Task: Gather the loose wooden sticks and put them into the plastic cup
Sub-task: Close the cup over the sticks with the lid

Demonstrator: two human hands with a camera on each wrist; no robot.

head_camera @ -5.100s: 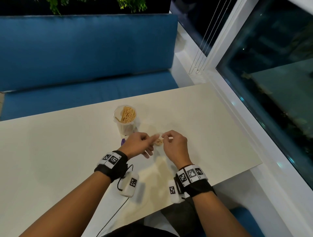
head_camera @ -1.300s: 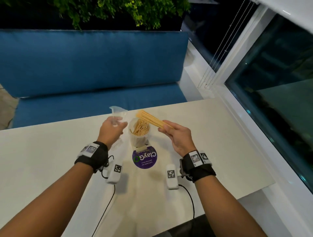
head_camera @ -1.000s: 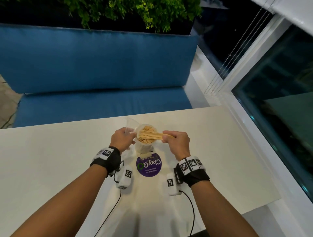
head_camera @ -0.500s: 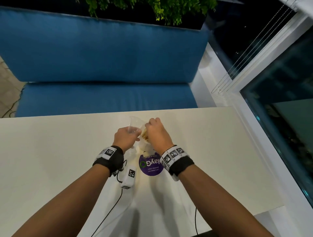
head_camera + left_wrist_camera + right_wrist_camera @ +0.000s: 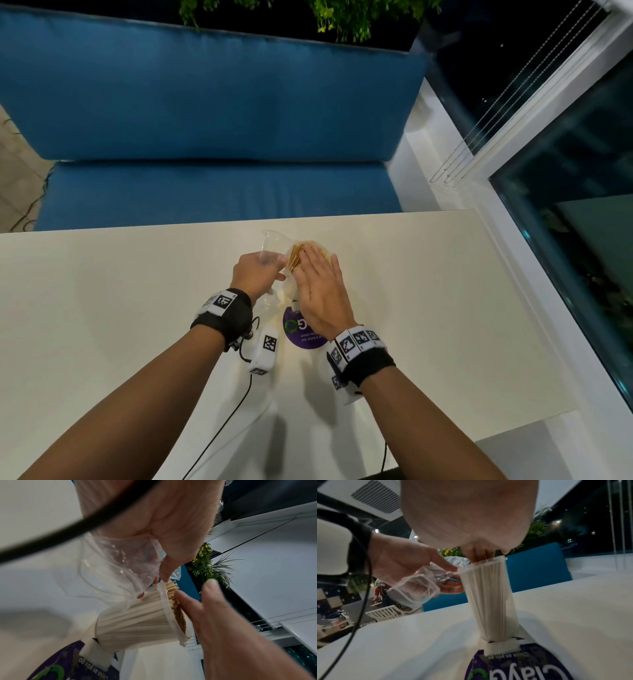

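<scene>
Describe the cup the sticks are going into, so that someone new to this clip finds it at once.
On the cream table before the blue bench, find the round purple sticker. The plastic cup stands just beyond it, under the flat right hand. Unlike the clear empty plastic piece gripped by the left hand, it is packed with upright wooden sticks.

Table [image 5: 102,308]: cream top, purple round sticker [image 5: 301,334] near centre.
Seating: blue cushioned bench [image 5: 205,102] behind table.
Greenery: plants [image 5: 342,17] above bench back.
Window [image 5: 582,205]: white frame, dark outside.
</scene>
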